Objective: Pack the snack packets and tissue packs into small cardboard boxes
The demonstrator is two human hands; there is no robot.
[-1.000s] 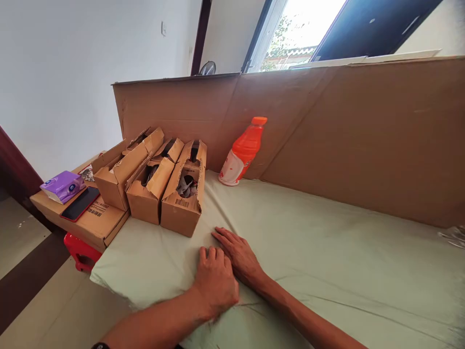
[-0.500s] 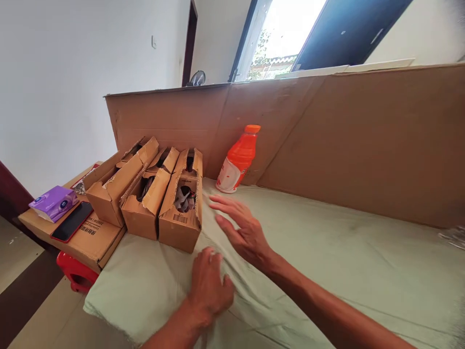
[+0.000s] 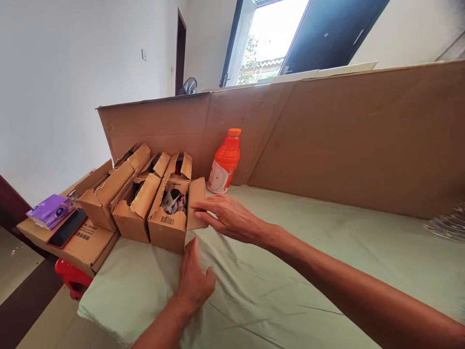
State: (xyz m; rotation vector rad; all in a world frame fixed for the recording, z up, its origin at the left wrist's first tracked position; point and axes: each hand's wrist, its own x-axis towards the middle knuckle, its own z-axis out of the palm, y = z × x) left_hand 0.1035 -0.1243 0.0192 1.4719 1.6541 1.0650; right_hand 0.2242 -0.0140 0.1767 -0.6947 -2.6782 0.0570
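Note:
Three long open cardboard boxes stand side by side at the left of a table with a pale green cloth [image 3: 290, 271]. My right hand [image 3: 227, 216] reaches left and touches the folded-out flap of the nearest box [image 3: 170, 218], which holds crumpled grey and white items. The fingers are apart and hold nothing. My left hand [image 3: 192, 281] rests flat on the cloth just in front of that box's front corner, fingers together, empty. The middle box [image 3: 136, 206] and the far-left box [image 3: 101, 194] lie beyond it.
An orange drink bottle [image 3: 225, 162] stands behind the boxes against a tall cardboard sheet [image 3: 327, 131] that walls off the back. At the left a flat carton [image 3: 90, 240] carries a purple tissue pack [image 3: 51, 211] and a phone [image 3: 67, 228]. A red stool [image 3: 72, 278] is under it.
My right hand lifted off the cloth and moved forward and left to the nearest box, whose right flap now hangs outward. My left hand slid slightly toward the box. The view shifted right.

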